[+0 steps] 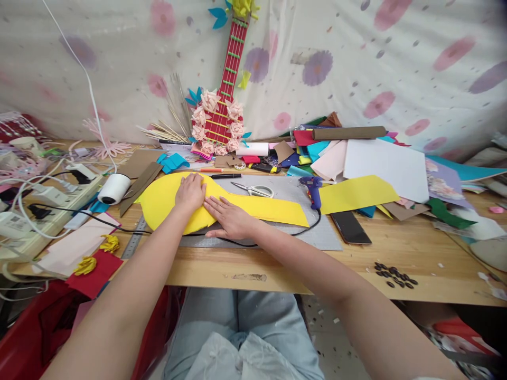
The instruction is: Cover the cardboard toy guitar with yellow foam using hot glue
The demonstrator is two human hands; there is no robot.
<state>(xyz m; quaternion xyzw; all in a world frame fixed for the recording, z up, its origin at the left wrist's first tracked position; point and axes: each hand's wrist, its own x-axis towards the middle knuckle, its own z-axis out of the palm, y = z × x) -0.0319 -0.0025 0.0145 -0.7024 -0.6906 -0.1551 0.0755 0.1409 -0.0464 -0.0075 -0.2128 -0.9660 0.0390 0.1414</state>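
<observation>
A yellow guitar-shaped foam sheet lies on a grey cutting mat on the wooden table. My left hand rests flat on the sheet's rounded body, fingers stretched out. Beside it, my right hand presses palm down on the same sheet with fingers spread. Neither hand holds anything. A second yellow sheet lies to the right of the mat.
Scissors and a blue glue gun lie behind the sheet, and a dark phone sits at the right. A decorated craft guitar leans on the back cloth. A white roll, power strips and cables crowd the left. Coloured sheets pile at the back right.
</observation>
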